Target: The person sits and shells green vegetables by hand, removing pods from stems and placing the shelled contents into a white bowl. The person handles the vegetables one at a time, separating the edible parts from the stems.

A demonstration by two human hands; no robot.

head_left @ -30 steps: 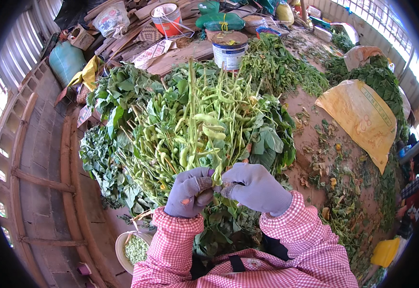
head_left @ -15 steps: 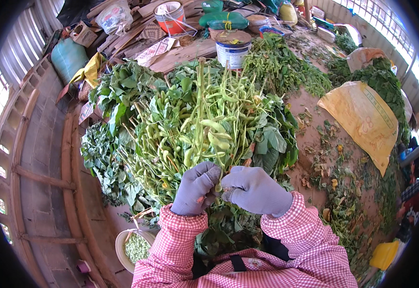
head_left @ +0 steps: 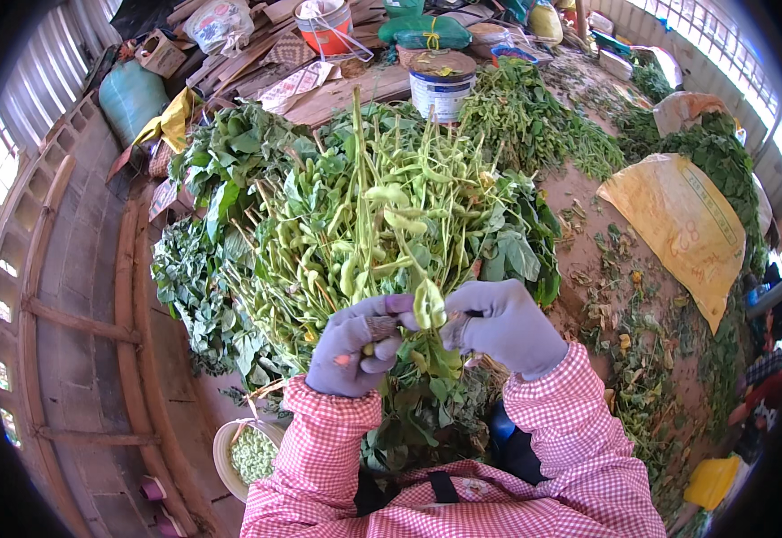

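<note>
My gloved left hand (head_left: 353, 350) is closed on a split green bean pod (head_left: 429, 303), whose open inner side shows between my hands; small green bits show in its curled fingers. My gloved right hand (head_left: 503, 327) is pinched at the pod's right side. Just beyond both hands stands a heap of bean stalks (head_left: 382, 215) with many pods and leaves. At the lower left, beside my left sleeve, a pale bucket (head_left: 225, 459) holds shelled green beans (head_left: 255, 453).
Behind the heap are a white tub (head_left: 440, 99), planks and sacks. A yellow sack (head_left: 673, 229) lies among leaves on the right. A wooden rail (head_left: 82, 318) runs along the left wall. A yellow container (head_left: 712, 481) and possibly part of another person (head_left: 763, 394) are at the right rim.
Both my hands have risen slightly. The pod between my fingers, earlier narrow and partly covered, now shows split open with its inner side visible.
</note>
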